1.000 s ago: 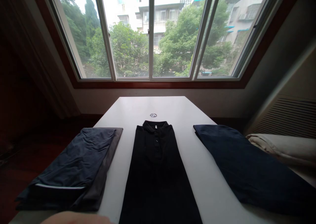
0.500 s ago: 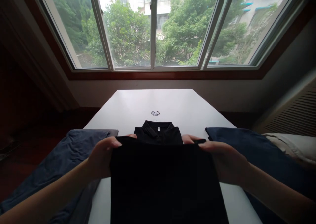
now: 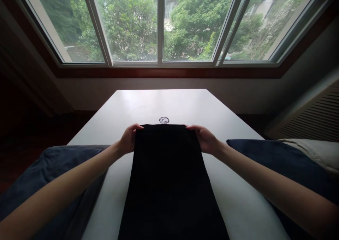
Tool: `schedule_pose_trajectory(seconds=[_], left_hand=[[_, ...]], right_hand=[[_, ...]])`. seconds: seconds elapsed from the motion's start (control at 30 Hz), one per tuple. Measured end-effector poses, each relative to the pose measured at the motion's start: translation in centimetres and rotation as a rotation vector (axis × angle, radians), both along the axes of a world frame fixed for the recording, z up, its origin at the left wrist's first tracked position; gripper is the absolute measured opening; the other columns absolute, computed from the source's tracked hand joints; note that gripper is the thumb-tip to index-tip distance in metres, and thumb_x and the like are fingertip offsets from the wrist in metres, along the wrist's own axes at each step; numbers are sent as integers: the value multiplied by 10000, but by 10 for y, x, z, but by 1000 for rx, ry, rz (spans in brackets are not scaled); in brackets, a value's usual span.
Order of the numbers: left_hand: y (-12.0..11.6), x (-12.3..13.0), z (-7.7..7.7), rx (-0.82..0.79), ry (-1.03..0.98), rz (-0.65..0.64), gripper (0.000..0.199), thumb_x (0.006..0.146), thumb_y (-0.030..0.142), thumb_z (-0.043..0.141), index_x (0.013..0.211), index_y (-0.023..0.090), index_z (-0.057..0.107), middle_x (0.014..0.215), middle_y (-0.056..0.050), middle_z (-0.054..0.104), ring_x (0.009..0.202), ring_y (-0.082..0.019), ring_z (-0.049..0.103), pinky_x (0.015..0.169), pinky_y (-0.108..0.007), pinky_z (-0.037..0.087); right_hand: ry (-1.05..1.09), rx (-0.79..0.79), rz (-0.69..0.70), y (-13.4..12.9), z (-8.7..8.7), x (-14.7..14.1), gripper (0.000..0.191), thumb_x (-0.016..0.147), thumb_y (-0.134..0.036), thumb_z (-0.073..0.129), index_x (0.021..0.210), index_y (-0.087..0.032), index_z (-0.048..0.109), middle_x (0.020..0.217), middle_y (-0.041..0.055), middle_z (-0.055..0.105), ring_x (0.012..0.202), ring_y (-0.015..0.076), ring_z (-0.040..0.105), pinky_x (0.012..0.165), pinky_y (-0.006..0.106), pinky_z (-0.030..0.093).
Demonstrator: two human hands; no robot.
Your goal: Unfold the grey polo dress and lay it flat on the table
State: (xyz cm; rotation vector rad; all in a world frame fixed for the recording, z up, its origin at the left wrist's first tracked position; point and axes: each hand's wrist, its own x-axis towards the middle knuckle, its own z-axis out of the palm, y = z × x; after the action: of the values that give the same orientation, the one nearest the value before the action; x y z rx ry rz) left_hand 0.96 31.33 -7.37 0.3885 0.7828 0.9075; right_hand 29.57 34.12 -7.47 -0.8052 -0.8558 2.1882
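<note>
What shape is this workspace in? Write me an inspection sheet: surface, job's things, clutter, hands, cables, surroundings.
Surface: white table, with a round mark just past the garment's far edge.
Job's things: black garment, spread lengthwise along the table's middle; its detail is lost in shadow.
Clutter: blue garment over a grey one at left; navy garment at right, with cream fabric beside it.
Hands: left grip and right grip each hold a far corner of the black garment.
Cables: nothing seen.
Surroundings: window ahead, trees outside; slatted panel at right.
</note>
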Motion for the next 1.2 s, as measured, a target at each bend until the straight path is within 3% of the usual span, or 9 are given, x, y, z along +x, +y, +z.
schedule_pose_trajectory(seconds=[0.17,0.33,0.47,0.57,0.67,0.8,0.87,1.0,1.2], left_hand=[[20,1,-17,19,105,39,232,704,190,515,479,167,465,405,-13,504,344,-125,464,358,-222,389],[35,-1,-38,59,152,21,66,658,197,564,627,141,581,524,-28,595,460,-162,562,463,-250,466],[43,1,-45,104,199,13,79,627,173,581,702,146,581,585,-14,612,511,-154,579,511,-246,483],[48,4,-43,175,279,17,150,585,123,590,691,173,497,723,-22,670,610,-160,621,572,-247,496],[51,2,-42,329,476,65,284,533,42,575,735,191,441,943,-48,699,834,-197,665,645,-244,491],[50,-15,-45,528,743,94,340,575,68,599,869,191,481,1025,-63,664,1001,-211,631,738,-262,477],[46,-25,-46,538,893,65,354,623,161,681,925,187,496,1040,-75,646,989,-216,620,747,-285,485],[34,-42,-47,550,1124,-77,538,633,454,792,1003,179,513,944,-64,637,861,-219,621,676,-301,486],[22,-45,-49,598,1164,-229,717,616,507,813,1151,187,461,733,13,633,609,-148,570,538,-245,411]], right_hand=[[-26,-40,-34,21,-17,-5,169,822,-92,471,847,-175,617,726,16,680,652,157,652,648,242,545],[-141,-60,-79,32,-31,-6,165,824,-106,488,878,-162,634,767,43,694,682,184,657,654,273,549],[-244,-36,-164,37,-35,-7,171,824,-96,509,910,-170,637,784,36,684,689,159,640,629,243,538],[-380,58,-174,41,-35,-6,177,819,-92,549,951,-179,629,753,23,659,637,134,607,539,208,499],[-491,197,-160,45,-36,0,220,791,-108,629,993,-193,617,793,26,662,648,126,598,498,190,464],[-626,413,-218,47,-41,19,240,747,-97,682,951,-185,591,963,60,679,829,143,628,662,205,504],[-725,503,-216,47,-44,31,251,748,-133,709,962,-175,585,989,75,669,871,154,627,716,224,503],[-854,484,-60,42,-48,52,388,736,-272,773,1048,-159,572,1008,96,659,762,140,606,617,228,481],[-924,484,89,35,-42,50,620,641,-475,840,1099,-146,582,973,92,655,643,108,548,535,226,446]])
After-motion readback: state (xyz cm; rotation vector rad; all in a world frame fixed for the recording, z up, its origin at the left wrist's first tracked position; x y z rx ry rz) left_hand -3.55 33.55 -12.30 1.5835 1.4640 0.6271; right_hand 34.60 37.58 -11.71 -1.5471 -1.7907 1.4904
